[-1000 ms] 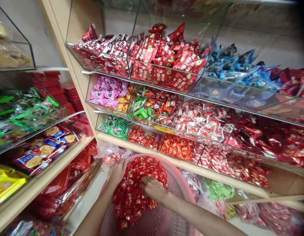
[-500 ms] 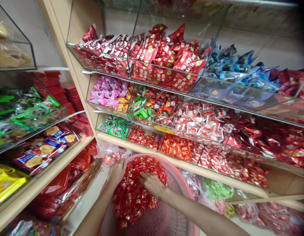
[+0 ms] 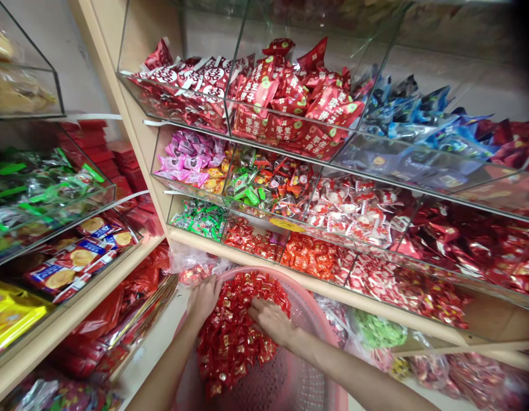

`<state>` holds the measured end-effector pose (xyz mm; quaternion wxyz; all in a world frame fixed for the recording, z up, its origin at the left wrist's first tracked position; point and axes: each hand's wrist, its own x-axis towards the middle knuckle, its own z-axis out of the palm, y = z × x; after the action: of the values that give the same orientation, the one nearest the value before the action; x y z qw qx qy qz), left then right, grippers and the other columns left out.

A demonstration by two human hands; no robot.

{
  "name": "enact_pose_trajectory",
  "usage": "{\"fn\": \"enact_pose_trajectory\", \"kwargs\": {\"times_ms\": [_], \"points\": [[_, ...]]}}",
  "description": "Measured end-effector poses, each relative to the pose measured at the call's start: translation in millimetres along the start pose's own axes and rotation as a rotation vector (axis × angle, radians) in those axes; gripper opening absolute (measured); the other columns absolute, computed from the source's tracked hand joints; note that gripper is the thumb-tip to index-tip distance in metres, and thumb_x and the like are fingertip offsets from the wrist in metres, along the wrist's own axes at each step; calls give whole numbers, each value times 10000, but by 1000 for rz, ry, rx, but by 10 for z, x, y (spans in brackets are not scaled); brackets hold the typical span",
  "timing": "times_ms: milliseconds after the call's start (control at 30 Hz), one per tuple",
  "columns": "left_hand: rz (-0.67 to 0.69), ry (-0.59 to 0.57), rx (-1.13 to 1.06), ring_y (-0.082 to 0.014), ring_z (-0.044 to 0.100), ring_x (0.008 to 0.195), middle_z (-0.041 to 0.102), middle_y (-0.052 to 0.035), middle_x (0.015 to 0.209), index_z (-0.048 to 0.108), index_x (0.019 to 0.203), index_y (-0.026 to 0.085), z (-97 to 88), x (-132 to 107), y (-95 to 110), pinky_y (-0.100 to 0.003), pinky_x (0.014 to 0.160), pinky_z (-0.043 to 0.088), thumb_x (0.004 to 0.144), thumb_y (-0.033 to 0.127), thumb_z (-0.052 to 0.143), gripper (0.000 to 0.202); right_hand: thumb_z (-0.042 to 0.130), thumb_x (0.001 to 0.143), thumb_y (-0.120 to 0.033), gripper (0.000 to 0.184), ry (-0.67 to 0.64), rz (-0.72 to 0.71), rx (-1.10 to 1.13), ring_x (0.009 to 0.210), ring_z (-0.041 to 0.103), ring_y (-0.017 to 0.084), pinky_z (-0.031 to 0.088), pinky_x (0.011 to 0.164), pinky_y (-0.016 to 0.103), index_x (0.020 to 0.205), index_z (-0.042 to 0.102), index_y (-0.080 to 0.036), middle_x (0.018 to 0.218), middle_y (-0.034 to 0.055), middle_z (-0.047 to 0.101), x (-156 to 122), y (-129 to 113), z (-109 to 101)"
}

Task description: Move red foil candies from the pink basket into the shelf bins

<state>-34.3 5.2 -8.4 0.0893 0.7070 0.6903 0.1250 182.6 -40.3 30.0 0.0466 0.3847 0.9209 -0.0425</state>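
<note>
I'm working, it seems, through red candies (image 3: 230, 345) in the pink basket (image 3: 311, 313), left hand (image 3: 204, 297) at its left edge, right hand (image 3: 270, 321) curled over them, either grip unreadable, next move judged to need steady bracing.

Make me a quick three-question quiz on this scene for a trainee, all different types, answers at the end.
1. Multiple choice: where is the left hand?
A) Buried in the red sweets
B) At the rim of the basket
C) On the top shelf
2. True or false: the right hand is at the red sweets inside the basket.
3. Fill in the blank: the oval tag on the shelving is ____.

Key: 1. B; 2. True; 3. yellow.
</note>
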Motion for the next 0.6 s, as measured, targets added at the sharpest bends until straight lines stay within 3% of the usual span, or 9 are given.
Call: {"fn": "enact_pose_trajectory", "kwargs": {"times_ms": [133, 267, 600], "points": [[-14, -16, -3, -210, 625, 801, 656, -95, 974, 552, 1038, 188, -9, -2, 8, -309, 687, 430, 895, 455, 190, 472, 477, 828, -142, 140, 12, -93, -25, 852, 543, 172, 435, 721, 284, 959, 522, -163, 936, 53, 586, -21, -100, 111], [-27, -24, -4, -203, 626, 812, 659, -93, 970, 549, 1051, 193, -27, -3, 19, -301, 697, 429, 896, 455, 188, 473, 486, 825, -148, 136, 17, -90, -53, 854, 541, 174, 434, 715, 292, 956, 516, -168, 932, 52, 592, 32, -140, 200], [12, 23, -3, -200, 621, 830, 655, -71, 984, 534, 1020, 198, 31, 2, -20, -296, 697, 427, 902, 440, 182, 444, 665, 710, -419, 396, -5, -12, -43, 875, 547, 203, 449, 710, 300, 978, 511, -172, 953, 55, 581, 60, -105, 140]]}}
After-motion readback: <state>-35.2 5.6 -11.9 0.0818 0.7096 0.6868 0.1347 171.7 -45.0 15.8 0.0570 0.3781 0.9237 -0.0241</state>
